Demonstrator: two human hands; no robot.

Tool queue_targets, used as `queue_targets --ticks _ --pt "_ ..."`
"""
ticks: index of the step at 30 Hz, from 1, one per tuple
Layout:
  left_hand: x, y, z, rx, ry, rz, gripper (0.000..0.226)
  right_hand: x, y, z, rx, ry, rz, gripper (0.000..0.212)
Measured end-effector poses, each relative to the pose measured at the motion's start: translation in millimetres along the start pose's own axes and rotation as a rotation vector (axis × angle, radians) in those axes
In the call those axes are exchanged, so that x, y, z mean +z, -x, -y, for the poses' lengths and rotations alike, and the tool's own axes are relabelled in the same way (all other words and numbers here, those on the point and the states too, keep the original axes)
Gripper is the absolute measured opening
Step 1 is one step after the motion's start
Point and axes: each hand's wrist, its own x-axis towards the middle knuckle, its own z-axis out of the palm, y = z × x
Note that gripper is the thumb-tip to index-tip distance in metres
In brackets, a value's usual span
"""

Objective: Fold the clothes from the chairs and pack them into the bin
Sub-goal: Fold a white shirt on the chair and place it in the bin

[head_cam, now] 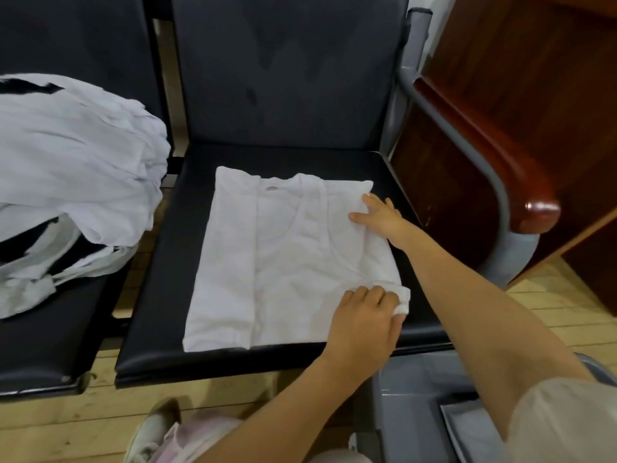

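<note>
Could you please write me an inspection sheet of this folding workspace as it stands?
Surface: black chair seat, padded, carrying the shirt.
Job's things: white shirt lies flat, partly folded; pile of white clothes unfolded on the left chair; grey bin at lower right, contents not visible.
Clutter: nothing seen.
Grippers: left hand pinches the shirt's near right corner; right hand rests flat on its far right edge.
Cables: nothing seen.
Surroundings: wooden floor; wooden cabinet on the right.
</note>
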Motion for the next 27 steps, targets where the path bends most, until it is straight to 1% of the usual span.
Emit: queue_targets --ticks 3,5,6,8,9,11,13,16,18,20,23,27 --pt "-24.2 3.0 0.4 -0.072 0.096 -0.025 0.012 -8.2 4.2 6.3 0.033 -0.273 -0.014 0.073" --pt "-48.7 5.5 1.8 -0.156 0.148 -0.003 0.01 -12.3 9.0 20.6 -0.02 -0.304 -0.047 0.069" --pt "-60.9 5.9 3.1 -0.199 0.162 0.023 0.013 -13.6 11.6 31.9 -0.064 -0.288 -0.058 0.066" --pt "-83.7 12.6 12.6 -0.258 0.157 0.061 0.036 -13.7 17.0 60.4 -0.166 -0.237 -0.076 0.059" --pt "-95.0 18.3 19.2 -0.267 0.116 0.091 0.048 -12.2 19.4 76.1 -0.21 -0.208 -0.072 0.057" --pt "-115.2 28.4 32.6 -0.236 0.042 0.14 0.057 -3.3 21.1 107.5 -0.277 -0.152 -0.024 0.054" --pt "-129.1 37.1 47.7 -0.258 0.009 0.199 0.051 13.3 17.2 133.1 -0.308 -0.083 0.024 0.055" --pt "-142.2 48.3 67.8 -0.311 -0.088 0.315 0.033 42.9 16.0 157.7 -0.338 0.113 0.103 0.064" --pt "-144.7 55.0 77.4 -0.341 -0.162 0.402 0.033 57.3 18.2 160.7 -0.345 0.217 0.14 0.065" --pt "-146.6 58.3 81.9 -0.376 -0.181 0.437 0.039 65.8 21.3 155.0 -0.346 0.242 0.104 0.057" --pt "-151.2 59.9 83.8 -0.38 -0.144 0.391 0.04 69.7 38.5 135.2 -0.394 0.187 0.02 0.045" --pt "-159.3 69.8 92.1 -0.347 -0.022 0.481 0.038 72.8 100.2 90.7 -0.542 0.117 -0.005 0.043"
